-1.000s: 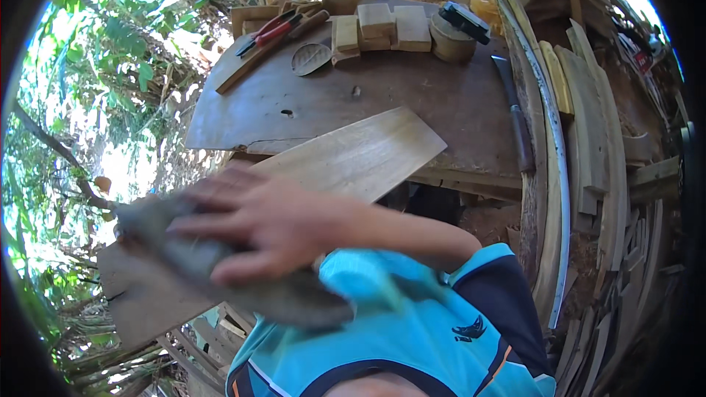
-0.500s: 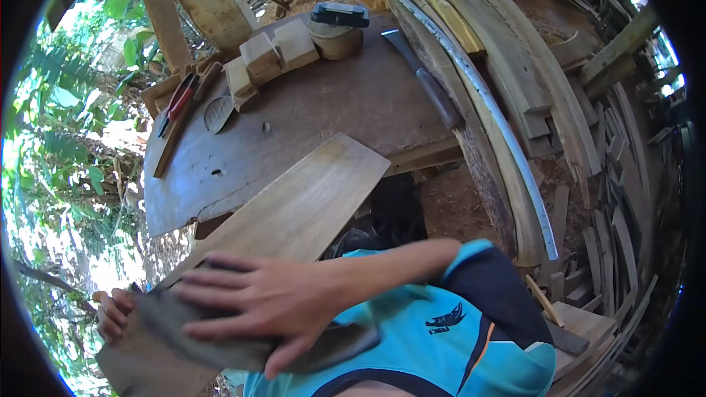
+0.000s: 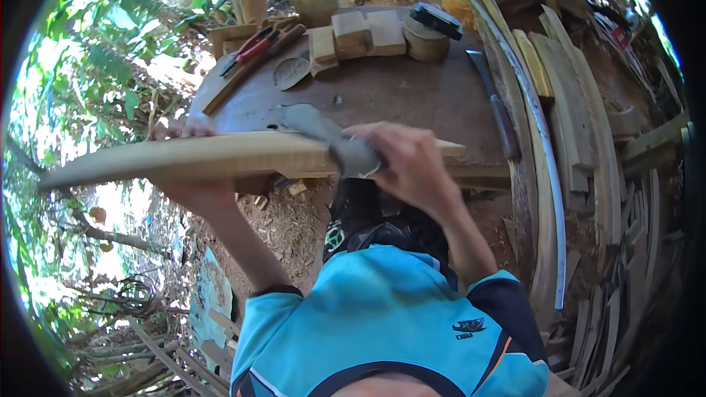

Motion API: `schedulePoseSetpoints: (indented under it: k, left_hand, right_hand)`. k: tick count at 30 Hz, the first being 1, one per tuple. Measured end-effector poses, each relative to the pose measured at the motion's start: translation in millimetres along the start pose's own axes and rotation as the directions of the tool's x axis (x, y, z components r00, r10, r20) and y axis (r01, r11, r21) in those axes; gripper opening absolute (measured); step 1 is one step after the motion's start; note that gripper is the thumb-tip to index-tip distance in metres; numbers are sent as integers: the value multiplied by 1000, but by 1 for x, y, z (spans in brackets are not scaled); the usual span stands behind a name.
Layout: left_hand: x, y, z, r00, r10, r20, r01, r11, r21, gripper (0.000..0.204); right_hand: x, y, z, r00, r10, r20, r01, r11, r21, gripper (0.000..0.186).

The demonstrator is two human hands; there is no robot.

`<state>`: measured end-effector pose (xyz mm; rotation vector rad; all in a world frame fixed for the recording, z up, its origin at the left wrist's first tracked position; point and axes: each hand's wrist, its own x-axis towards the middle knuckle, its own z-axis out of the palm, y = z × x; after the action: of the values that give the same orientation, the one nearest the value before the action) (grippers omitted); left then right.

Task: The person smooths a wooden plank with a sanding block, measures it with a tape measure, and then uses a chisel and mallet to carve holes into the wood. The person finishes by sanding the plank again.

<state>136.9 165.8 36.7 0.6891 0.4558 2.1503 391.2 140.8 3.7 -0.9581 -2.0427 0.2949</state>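
My left hand grips a long pale wooden plank from below, fingertips showing behind its upper edge; the plank is raised edge-on across the front of the worktable, blurred at its left end. My right hand has its fingers closed on a crumpled grey cloth or abrasive sheet, which lies over the plank's upper edge toward its right part.
On the worktable are pliers, wooden blocks, an oval piece, a dark device on a round container and a long blade tool. Long boards line the right; foliage is at left.
The plank has swung from a flat diagonal to a raised, edge-on, near-level position. My right hand moved right and up, closing on the grey sheet. My left forearm has come into view.
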Motion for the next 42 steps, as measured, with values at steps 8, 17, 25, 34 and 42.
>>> schedulePoseSetpoints:
  k: [8,17,25,34,42]
  left_hand:
    - [-47,-63,-91,867,-446,-221,494,828,267,35]
    - [-42,-99,-119,872,-328,-362,489,581,651,38]
    - [-44,-109,-117,909,-300,-289,407,484,775,46]
    - [-50,-92,-100,848,-515,-129,164,23,986,52]
    - [-52,-96,-44,820,-424,384,-289,273,918,25]
  right_hand:
    - [67,81,-2,964,197,180,-121,924,-364,37]
    - [40,135,53,960,252,120,-183,892,-414,27]
    - [21,137,46,990,113,-87,-139,900,-412,26]
    - [-12,131,37,967,254,30,-234,928,-290,43]
    - [1,134,34,967,89,-237,-133,975,-178,38]
